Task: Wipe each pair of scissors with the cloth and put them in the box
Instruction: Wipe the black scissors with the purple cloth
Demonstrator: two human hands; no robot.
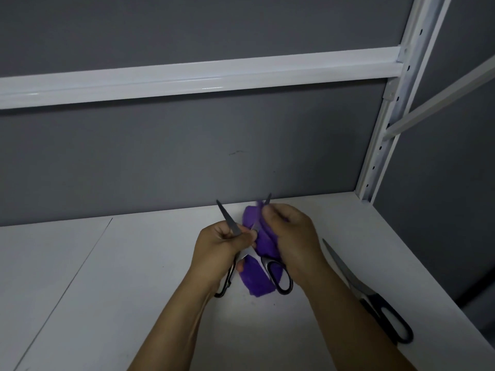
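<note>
**Open scissors in both hands, purple cloth on one blade**

I see my left hand [222, 247] curled tight around the open scissors [228, 218] near the pivot, with one bare blade pointing up and away past the knuckles. My right hand [292, 236] pinches the purple cloth [257, 279] around the other blade, and only that blade's tip pokes out above the fingers. The rest of the cloth hangs down between my two hands. It falls behind the scissors' black loop handle on the right and reaches the surface below. The other handle sits under my left palm, mostly hidden.

Both hands are over the white shelf board [134, 277], close to its back edge. A second pair of scissors [373, 299] lies flat on the board just to the right of my right forearm. It is closed, with its blade pointing toward the back and its dark handles toward me.

Behind the board is a grey wall panel [187, 156], crossed higher up by a white rail [201, 76]. The rail meets a perforated white upright [388, 116] at the right.
</note>
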